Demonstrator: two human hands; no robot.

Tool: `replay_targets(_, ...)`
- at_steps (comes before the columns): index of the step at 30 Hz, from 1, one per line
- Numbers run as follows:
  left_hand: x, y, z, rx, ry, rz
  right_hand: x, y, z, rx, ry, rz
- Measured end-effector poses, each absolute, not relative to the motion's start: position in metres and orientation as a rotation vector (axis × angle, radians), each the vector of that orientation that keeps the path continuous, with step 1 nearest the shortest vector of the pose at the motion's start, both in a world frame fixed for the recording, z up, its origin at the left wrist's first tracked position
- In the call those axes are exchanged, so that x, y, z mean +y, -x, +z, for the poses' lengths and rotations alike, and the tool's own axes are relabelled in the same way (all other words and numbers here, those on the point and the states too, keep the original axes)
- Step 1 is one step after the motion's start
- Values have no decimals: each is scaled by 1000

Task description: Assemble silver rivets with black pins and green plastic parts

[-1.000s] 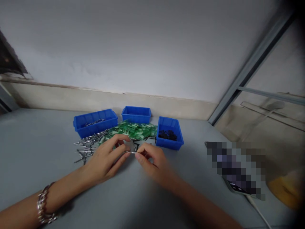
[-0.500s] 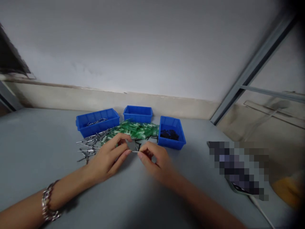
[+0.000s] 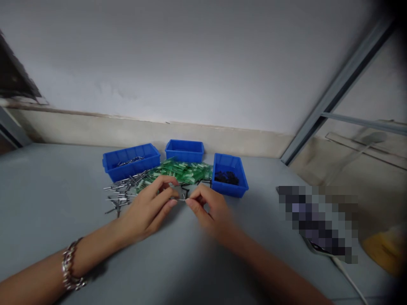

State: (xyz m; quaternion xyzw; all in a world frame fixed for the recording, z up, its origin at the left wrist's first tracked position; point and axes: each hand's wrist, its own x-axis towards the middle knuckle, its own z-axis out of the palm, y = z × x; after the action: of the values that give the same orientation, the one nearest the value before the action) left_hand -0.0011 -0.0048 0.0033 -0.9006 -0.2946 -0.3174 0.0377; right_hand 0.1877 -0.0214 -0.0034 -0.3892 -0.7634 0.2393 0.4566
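A thin silvery metal rod (image 3: 181, 199) spans the small gap between my hands above the grey table. My left hand (image 3: 148, 208) pinches its left end between thumb and fingers, with the index finger curled above. At the other end, the thumb and fingertips of my right hand (image 3: 211, 213) close on the rod; a small bit stands up there, too tiny to name. Just beyond my fingers lie loose black pieces (image 3: 186, 191) and a heap of green-and-white pieces in clear wrapping (image 3: 181, 170). Loose metal rods (image 3: 119, 198) are scattered left of and behind my left hand.
Three blue bins stand behind the heap: a left bin (image 3: 135, 168) with metal rods, a back bin (image 3: 184, 156), and a right bin (image 3: 229, 189) holding black parts. A pixelated area covers a phone-like device (image 3: 318, 250) with a white cable (image 3: 348, 279) at right. A wall closes the back.
Both hands stay together on the rod and have shifted slightly to the right. A small upright bit now shows by the right fingertips. The bins and heaps look the same.
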Motion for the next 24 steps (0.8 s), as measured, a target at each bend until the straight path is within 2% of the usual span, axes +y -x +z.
replay_targets(10, -6, -2, 5, -962, 2826, -1069, -20, -188, -10, -1851, 945, 497)
replay_targets(24, -3, -1, 1, -839, 2716, -1098, -20, -189, -4, -1945, 1035, 571)
